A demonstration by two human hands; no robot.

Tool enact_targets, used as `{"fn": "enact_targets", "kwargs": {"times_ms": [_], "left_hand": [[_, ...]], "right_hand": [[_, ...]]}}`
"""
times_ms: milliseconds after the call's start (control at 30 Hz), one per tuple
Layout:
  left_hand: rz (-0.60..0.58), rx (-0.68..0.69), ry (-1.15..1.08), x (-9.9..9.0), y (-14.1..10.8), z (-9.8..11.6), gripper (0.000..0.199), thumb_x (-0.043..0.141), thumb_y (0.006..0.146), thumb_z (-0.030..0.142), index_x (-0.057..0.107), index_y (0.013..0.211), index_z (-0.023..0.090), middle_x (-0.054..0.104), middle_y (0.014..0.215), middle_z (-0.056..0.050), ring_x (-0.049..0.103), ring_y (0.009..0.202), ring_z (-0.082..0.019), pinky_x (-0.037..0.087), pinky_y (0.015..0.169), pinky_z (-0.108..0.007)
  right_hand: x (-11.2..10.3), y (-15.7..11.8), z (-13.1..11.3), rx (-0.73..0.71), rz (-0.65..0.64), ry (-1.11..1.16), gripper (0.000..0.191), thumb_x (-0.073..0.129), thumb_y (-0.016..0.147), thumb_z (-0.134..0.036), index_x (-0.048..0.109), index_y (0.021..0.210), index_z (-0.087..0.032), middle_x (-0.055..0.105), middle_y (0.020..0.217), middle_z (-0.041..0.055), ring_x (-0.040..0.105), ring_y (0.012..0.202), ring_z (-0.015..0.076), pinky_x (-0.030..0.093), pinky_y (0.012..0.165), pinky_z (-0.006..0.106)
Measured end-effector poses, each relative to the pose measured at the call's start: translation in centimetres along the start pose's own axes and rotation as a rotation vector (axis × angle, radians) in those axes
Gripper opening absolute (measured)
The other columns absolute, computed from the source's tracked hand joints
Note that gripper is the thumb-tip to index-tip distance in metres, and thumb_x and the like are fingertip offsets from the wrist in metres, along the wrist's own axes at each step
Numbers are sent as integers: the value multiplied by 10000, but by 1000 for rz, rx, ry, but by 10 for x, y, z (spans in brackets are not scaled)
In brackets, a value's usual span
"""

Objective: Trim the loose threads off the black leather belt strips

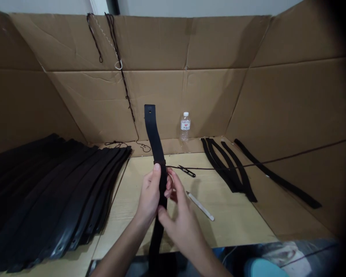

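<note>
Cardboard walls point(219, 42) box in a pale wooden surface point(233, 225), rising behind and to both sides of the two hands. A long black strap point(153, 132) stands in front of the person, its punched end up beyond the left grip point(150, 186) and its lower part running down below both hands past the near edge. The left grip is clamped on the strap, thumb pressed over its front. The right grip point(181, 206) meets the strap's right side with curled fingers and thumb; whether it pinches firmly, I cannot tell. Just above the left thumb, dark cord point(305, 151) wraps the strap and stretches away rightward, out of view.

Just beyond the right grip lie small black snips point(187, 171), under the cord's line, and nearer to its right a white pen point(201, 206). Farther out past the hands, a clear bottle point(185, 130) stands by the back wall. Several loose strips point(245, 177) lie well to the right of the right grip, with a lone strip point(288, 188) beyond them. Well left of the left grip spreads a thick overlapping pile of black strips point(72, 188). Tangled cords point(126, 88) hang on the back wall, above and left of both hands.
</note>
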State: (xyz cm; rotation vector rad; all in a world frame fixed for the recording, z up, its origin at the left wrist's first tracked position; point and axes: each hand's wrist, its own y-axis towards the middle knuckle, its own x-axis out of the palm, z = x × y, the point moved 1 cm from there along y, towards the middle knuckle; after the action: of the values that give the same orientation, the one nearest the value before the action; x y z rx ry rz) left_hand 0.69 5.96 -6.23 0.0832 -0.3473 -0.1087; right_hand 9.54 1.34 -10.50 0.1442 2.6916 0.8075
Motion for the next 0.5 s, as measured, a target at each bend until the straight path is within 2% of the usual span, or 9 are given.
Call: {"fn": "enact_targets", "kwargs": {"times_ms": [133, 267, 400, 500], "left_hand": [[63, 11, 133, 2, -5, -5, 628, 539, 783, 749, 579, 636, 140, 493, 487, 6, 431, 429, -85, 352, 424, -208], [123, 12, 200, 5, -12, -6, 635, 537, 776, 755, 627, 722, 129, 545, 569, -5, 465, 509, -98, 368, 456, -205], [136, 68, 253, 8, -22, -8, 606, 543, 799, 722, 579, 661, 133, 498, 576, 8, 424, 540, -91, 361, 488, -207], [120, 112, 253, 8, -29, -12, 584, 559, 804, 701, 567, 643, 139, 511, 592, -1, 453, 566, -107, 393, 518, -222]], "right_hand": [[12, -12, -1, 125, -30, 90, 907, 593, 819, -134, 124, 1572, -319, 395, 1551, 101, 497, 1349, 260, 558, 984, 382], [10, -17, 0, 71, 26, -31, 935, 507, 780, -40, 109, 1575, -329, 352, 1575, 74, 398, 1414, 258, 466, 1090, 443], [1, -15, -2, 88, 33, -81, 971, 493, 709, 4, 184, 1563, -340, 442, 1520, 48, 506, 1334, 258, 528, 1024, 420], [-8, -14, -1, 77, 14, -70, 995, 478, 659, 33, 248, 1545, -359, 489, 1484, 6, 545, 1299, 241, 549, 999, 382]]}}
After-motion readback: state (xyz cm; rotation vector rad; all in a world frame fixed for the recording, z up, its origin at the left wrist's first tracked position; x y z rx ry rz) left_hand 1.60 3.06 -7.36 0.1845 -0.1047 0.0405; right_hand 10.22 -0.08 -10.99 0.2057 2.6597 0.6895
